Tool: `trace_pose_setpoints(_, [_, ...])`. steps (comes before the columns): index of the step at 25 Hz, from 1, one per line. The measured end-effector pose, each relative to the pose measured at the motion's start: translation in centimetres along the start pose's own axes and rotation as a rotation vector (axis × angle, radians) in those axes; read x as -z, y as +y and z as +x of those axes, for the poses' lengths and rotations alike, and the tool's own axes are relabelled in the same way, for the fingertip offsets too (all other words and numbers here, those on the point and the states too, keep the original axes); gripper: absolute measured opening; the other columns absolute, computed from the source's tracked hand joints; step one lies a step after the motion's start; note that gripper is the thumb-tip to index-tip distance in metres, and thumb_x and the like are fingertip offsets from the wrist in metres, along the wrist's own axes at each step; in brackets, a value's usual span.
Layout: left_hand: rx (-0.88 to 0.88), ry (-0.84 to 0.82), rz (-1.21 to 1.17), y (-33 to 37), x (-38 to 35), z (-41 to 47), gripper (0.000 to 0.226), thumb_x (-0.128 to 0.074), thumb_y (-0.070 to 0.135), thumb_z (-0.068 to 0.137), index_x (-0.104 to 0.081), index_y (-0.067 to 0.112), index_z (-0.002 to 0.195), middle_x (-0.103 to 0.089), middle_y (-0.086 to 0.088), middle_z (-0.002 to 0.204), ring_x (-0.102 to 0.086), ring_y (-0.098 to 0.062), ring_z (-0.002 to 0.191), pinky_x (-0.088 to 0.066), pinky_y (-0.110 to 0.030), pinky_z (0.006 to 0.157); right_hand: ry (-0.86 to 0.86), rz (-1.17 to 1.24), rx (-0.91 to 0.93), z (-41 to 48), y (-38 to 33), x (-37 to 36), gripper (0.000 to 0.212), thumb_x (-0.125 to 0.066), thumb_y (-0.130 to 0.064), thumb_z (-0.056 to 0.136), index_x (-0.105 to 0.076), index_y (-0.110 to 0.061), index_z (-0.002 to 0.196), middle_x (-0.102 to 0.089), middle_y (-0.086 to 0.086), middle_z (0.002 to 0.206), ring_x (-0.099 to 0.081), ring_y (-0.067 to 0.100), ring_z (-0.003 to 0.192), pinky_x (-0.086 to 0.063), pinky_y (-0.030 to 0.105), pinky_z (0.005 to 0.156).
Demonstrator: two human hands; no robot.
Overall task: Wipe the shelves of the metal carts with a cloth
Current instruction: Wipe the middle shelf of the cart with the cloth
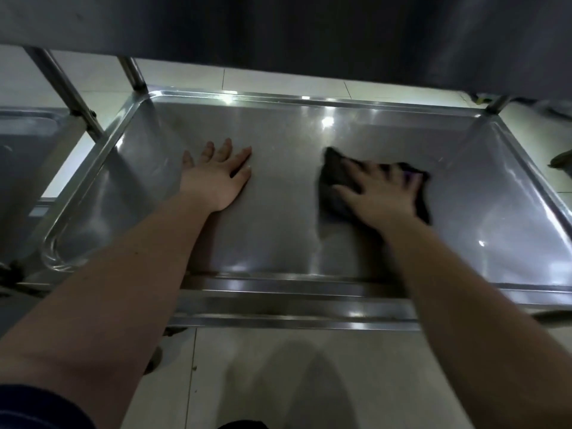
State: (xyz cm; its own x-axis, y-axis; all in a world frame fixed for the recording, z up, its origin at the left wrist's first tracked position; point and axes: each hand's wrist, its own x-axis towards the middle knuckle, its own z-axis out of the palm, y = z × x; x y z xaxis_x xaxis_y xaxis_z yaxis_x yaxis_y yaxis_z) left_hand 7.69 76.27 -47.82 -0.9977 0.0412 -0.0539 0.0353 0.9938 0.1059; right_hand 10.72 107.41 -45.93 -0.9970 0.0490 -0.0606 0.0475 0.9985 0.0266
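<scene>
- The right hand [383,193] is blurred, so its fingertips are hard to make out; it lies flat with the fingers spread, pressing on a dark cloth [332,171] and not curled around it
- Most of the cloth is hidden under this hand; one corner shows beyond the thumb, and a dark edge shows past the little finger
- The left hand [216,176] is sharp: palm down, fingers straight and a little apart, resting on the bare metal and holding nothing
- Both hands are on the same shelf [288,243], a shiny steel tray with a raised rim; the cloth is to the right of the left hand, well apart from it
- Above both hands an upper shelf [278,26] fills the top of the view; it is dark and cut off
- A post [133,72] stands at the far corner beyond the left hand; its top is hidden behind the upper shelf
- To the left of the left arm a second cart [28,144] is only partly in view
- Below the arms is a pale tiled floor [278,366]
- A dark blue sleeve [37,407] is cut off at the lower left corner
- At the right edge, past the right hand, a dim shape is too cut off to tell what it is
</scene>
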Motion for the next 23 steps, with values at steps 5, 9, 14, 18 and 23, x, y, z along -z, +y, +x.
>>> trace_pose_setpoints(5, [-0.005,0.016,0.015,1.2,-0.1,0.1,0.053,-0.014,0.061,0.098,-0.005,0.054,0.15,-0.002,0.009,0.164,0.0,-0.023,0.151,0.002,-0.062,0.115,-0.076,0.101,-0.401,2.1,2.2,1.0,0.079,-0.014,-0.084,0.081,-0.004,-0.05,0.151,-0.007,0.001,0.164,0.0,0.049,0.145,0.006,0.072,0.107])
trace_pose_setpoints(9, [0.02,0.037,0.002,0.5,-0.3,0.1,0.054,-0.014,0.061,0.098,-0.005,0.052,0.151,-0.001,0.007,0.165,-0.001,-0.022,0.151,0.001,-0.06,0.116,-0.042,0.088,0.117,3.6,-12.1,0.0,0.075,-0.017,-0.083,0.083,-0.01,-0.05,0.15,-0.009,-0.001,0.163,0.001,0.049,0.144,0.013,0.072,0.106])
trace_pose_setpoints(14, [0.023,0.028,-0.028,-0.2,-0.3,0.2,0.055,-0.018,0.063,0.097,-0.008,0.054,0.15,0.0,0.009,0.164,-0.001,-0.019,0.151,0.002,-0.057,0.117,0.024,0.014,0.054,5.3,-2.1,0.8,0.07,-0.021,-0.078,0.087,-0.013,-0.05,0.15,-0.017,-0.007,0.161,-0.009,0.039,0.146,0.006,0.067,0.111])
trace_pose_setpoints(18, [0.013,0.031,-0.007,0.7,-0.4,0.0,0.054,-0.016,0.062,0.097,-0.008,0.053,0.15,-0.002,0.008,0.165,-0.001,-0.021,0.151,0.002,-0.06,0.115,-0.049,0.108,-0.401,2.9,6.9,1.2,0.074,-0.018,-0.08,0.086,-0.007,-0.047,0.152,-0.011,0.0,0.163,-0.003,0.045,0.146,0.004,0.069,0.11])
trace_pose_setpoints(23, [0.029,0.03,-0.007,0.6,-0.1,-0.1,0.053,-0.017,0.06,0.099,-0.008,0.053,0.15,-0.003,0.008,0.165,-0.002,-0.021,0.151,0.001,-0.06,0.115,-0.041,0.082,0.053,1.5,-9.6,-0.5,0.074,-0.016,-0.079,0.085,-0.011,-0.047,0.151,-0.01,-0.001,0.163,0.0,0.047,0.145,0.012,0.071,0.107])
